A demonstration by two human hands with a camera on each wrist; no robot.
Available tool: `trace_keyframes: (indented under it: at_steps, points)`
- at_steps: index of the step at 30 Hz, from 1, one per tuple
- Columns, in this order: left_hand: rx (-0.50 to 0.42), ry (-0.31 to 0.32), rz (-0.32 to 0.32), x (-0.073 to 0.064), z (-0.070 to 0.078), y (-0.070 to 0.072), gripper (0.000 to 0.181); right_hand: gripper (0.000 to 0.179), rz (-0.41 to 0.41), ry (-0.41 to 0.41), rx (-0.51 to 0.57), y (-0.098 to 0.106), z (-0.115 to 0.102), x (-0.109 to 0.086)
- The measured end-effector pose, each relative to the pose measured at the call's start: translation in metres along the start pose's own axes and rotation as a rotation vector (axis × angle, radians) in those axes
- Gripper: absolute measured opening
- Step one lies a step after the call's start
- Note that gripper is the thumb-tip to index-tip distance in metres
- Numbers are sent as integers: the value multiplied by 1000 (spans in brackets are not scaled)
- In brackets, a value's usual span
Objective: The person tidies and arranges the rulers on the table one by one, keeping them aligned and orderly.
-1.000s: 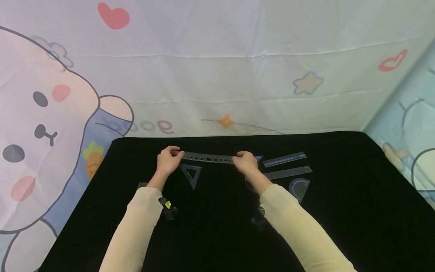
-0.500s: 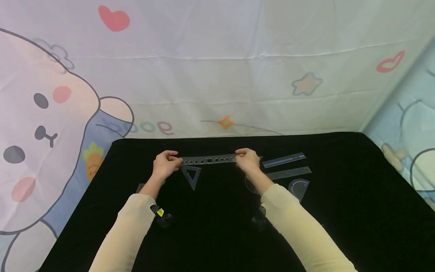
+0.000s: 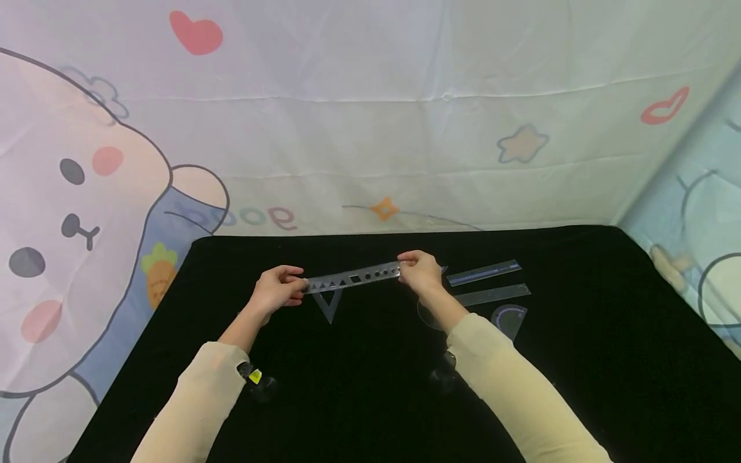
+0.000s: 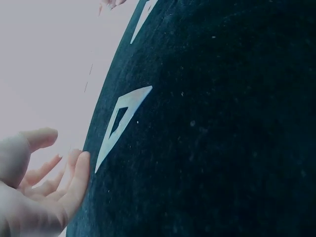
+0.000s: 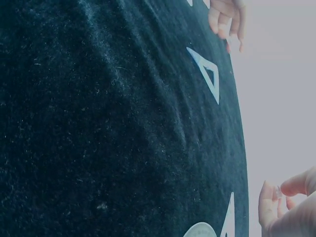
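Note:
A clear stencil ruler [image 3: 353, 278] with cut-out triangles and circles spans between my two hands, its left end lower than its right. My left hand [image 3: 276, 289] holds the left end between thumb and fingers; the left wrist view shows a gap between thumb and fingers [image 4: 44, 192], the ruler barely visible against the bright background. At the other end, my right hand [image 3: 421, 275] pinches the ruler, whose clear tip [image 5: 277, 191] shows between the fingers in the right wrist view. Below the ruler lies a triangular set square [image 3: 329, 305], partly covered by it in the head view.
On the black cloth [image 3: 359, 386], to the right, lie a blue-marked ruler [image 3: 485, 272], a clear ruler [image 3: 493, 294] and a protractor [image 3: 511, 320]. A round clear edge [image 3: 427, 316] shows beside the right forearm. A patterned curtain [image 3: 370, 128] stands behind the table.
My left hand has moved left and toward me, bringing the ruler's left end down over the set square. My right hand has shifted slightly to the right, still pinching its end.

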State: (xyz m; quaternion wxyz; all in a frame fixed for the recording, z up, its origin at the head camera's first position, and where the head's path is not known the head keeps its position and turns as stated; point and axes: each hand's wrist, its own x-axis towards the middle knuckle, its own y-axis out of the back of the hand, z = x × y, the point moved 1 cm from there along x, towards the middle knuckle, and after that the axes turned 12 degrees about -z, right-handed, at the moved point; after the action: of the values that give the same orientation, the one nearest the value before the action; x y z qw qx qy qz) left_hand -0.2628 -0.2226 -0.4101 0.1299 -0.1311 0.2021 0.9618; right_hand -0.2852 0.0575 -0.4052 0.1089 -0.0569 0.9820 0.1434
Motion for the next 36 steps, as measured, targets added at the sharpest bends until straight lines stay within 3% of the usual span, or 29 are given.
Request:
trace_keyframes:
  at_steps: [11, 23, 36]
  points:
    - [51, -19, -276, -22, -4, -2, 39, 28, -49, 58, -10, 2, -4, -3]
    - [37, -65, -522, -38, -7, -12, 38, 22, -53, 163, -173, -4, -17, -7]
    - [26, -68, -606, -47, -8, -31, 31, 18, -86, 253, -256, -19, -22, -14]
